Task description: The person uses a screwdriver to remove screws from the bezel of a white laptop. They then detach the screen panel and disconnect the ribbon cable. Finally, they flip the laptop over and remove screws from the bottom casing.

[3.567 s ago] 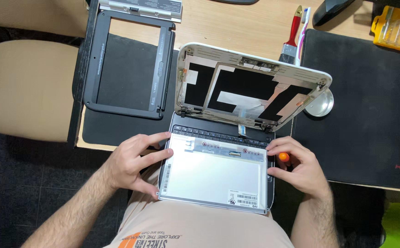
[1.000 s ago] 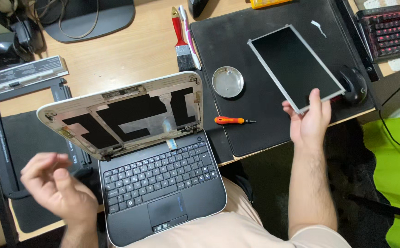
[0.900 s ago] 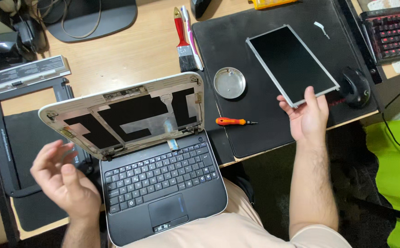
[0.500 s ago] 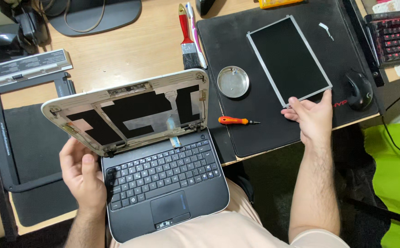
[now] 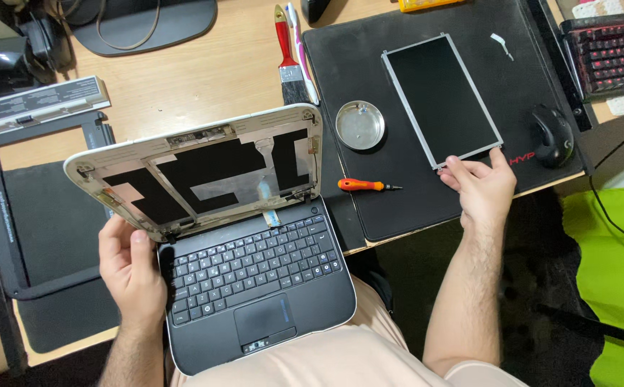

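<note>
Hands apart: right hand (image 5: 482, 185) is touching the screen panel's (image 5: 442, 97) near corner, panel running toward upper frame; left hand (image 5: 131, 269) is gripping the laptop (image 5: 255, 287).

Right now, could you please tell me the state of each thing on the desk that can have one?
Laptop: open, lid stripped of its screen, bare back panel showing.
Screen panel: removed, lying flat on the black mat.
Left hand: gripping the laptop's left edge.
Right hand: fingertips on the panel's near corner.
Screwdriver: lying free.
Metal dish: upright.
</note>
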